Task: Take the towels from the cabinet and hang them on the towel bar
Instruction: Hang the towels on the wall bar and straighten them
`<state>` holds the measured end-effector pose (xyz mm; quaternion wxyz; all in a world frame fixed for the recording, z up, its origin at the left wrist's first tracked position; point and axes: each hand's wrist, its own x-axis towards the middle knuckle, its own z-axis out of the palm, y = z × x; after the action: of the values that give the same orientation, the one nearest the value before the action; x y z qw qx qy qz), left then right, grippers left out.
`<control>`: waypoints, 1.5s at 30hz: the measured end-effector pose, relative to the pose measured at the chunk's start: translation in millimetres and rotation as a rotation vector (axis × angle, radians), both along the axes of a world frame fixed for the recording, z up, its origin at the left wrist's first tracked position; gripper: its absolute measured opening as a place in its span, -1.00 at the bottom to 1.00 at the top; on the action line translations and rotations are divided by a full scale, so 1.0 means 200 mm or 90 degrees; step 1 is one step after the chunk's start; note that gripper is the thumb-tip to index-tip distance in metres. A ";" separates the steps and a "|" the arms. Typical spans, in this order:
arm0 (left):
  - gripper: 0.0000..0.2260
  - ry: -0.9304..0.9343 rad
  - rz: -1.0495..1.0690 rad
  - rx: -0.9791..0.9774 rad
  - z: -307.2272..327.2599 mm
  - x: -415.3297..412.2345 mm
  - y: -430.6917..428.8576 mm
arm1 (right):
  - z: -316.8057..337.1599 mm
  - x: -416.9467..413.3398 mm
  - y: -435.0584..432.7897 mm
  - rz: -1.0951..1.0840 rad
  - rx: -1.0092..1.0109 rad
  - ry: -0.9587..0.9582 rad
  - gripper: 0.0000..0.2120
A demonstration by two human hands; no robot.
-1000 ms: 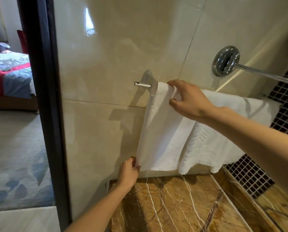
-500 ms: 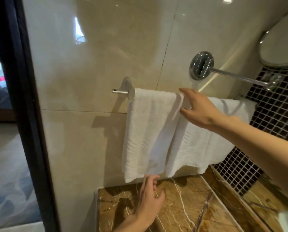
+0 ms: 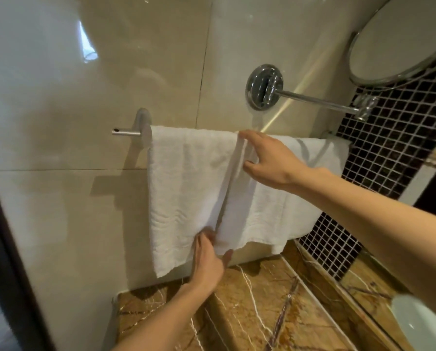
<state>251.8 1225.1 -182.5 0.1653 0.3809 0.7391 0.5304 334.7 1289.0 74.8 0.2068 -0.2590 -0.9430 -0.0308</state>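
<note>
Both bare forearms reach forward. The left hand (image 3: 209, 262) is low, with its fingers straight and pointing up. The right hand (image 3: 270, 160) is higher, its index finger stretched leftward and its thumb spread below.

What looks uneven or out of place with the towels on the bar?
The left towel hangs lower than the right towel, so their hems do not line up. Between them, one edge is folded over in a long slanted crease. Nothing looks spilled or damaged.
</note>
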 end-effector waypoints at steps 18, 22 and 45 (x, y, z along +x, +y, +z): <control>-0.23 -0.021 -0.099 -0.062 -0.02 -0.15 0.09 | 0.03 -0.02 -0.02 -0.017 -0.018 0.035 -0.48; -0.29 -0.055 -0.164 -0.068 -0.02 -0.14 0.09 | 0.04 -0.03 -0.03 -0.020 -0.020 0.030 -0.51; -0.54 -0.094 -0.167 0.023 0.01 -0.09 0.07 | 0.06 -0.04 0.01 -0.021 -0.019 0.032 -0.45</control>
<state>232.9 1239.5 -181.0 0.2804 0.4372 0.6589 0.5441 327.4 1291.9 86.1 0.2259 -0.2782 -0.9335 -0.0139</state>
